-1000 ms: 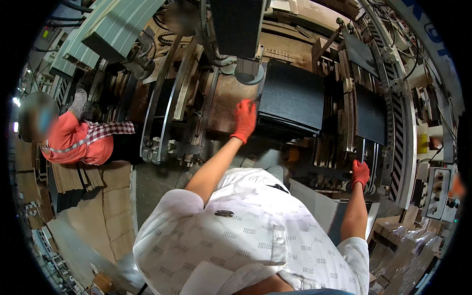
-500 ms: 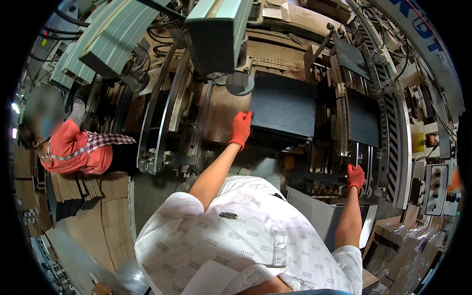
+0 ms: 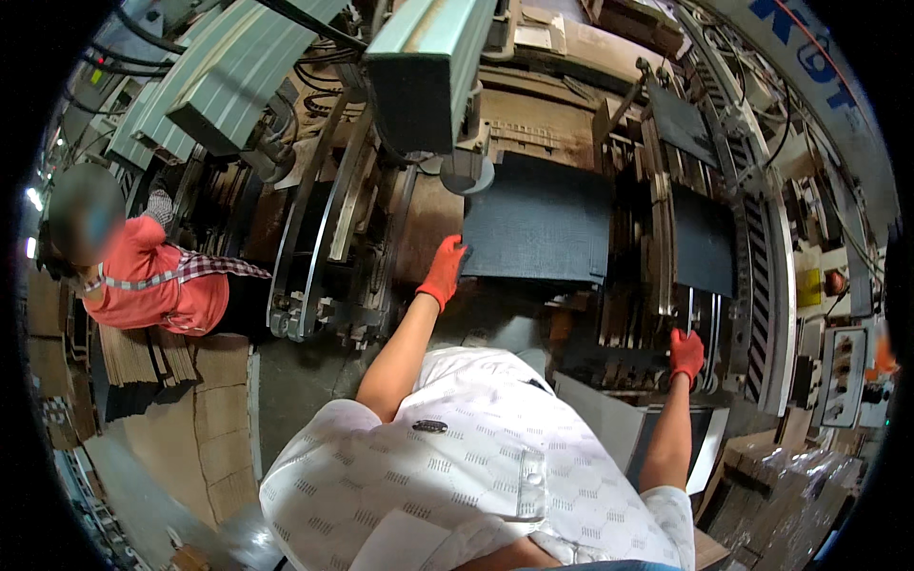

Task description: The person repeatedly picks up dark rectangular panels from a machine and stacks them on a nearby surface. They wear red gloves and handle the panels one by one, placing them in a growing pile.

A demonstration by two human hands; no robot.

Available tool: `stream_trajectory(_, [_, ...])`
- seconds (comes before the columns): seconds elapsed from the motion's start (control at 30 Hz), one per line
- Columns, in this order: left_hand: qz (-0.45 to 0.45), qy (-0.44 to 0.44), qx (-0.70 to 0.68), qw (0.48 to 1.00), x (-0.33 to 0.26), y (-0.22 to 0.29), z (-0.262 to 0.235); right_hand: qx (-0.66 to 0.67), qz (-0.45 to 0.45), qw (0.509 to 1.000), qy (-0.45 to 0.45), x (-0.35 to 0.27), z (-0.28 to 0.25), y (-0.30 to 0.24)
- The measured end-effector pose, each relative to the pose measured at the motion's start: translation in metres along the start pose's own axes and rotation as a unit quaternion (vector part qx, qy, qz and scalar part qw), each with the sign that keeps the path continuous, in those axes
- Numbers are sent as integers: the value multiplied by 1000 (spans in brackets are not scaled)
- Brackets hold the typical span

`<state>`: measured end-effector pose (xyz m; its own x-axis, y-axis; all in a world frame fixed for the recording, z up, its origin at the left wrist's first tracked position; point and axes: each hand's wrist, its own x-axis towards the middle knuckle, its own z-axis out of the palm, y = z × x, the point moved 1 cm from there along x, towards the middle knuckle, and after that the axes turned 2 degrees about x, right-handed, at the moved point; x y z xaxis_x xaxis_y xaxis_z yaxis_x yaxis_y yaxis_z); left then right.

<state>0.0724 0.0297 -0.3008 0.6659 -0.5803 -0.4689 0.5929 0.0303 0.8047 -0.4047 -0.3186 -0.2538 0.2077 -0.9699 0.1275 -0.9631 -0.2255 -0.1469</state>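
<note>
Contact between the left hand [image 3: 442, 273] and the large black sheet [image 3: 538, 224] is new: a second ago the red-gloved hand was apart from it. The sheet now lies farther left, its near left corner at the hand, below the round disc [image 3: 466, 174]. The left hand appears closed on that edge, so the sheet is probably being drawn sideways by one side only. The right hand [image 3: 685, 354] stays near the lower end of the metal rails [image 3: 690, 306], fingers curled; whether it grips anything cannot be told.

Counted, two red-gloved hands belong to the wearer. One large black sheet shows on top in the middle; any layers beneath cannot be counted. Two more dark sheets lie to the right, a lower one [image 3: 703, 243] and an upper one [image 3: 681, 124]. One co-worker [image 3: 157, 285] stands at the far left, beside one stack of brown boards [image 3: 143, 357].
</note>
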Motion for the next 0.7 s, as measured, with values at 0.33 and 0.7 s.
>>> stream_trajectory(0.33, [121,-31,129,984,19,-40,-18,72,-63,992,81,-17,-3,10])
stream_trajectory(0.7, [-7,112,45,993,-20,-24,-42,751,232,618,4,49,68,-114])
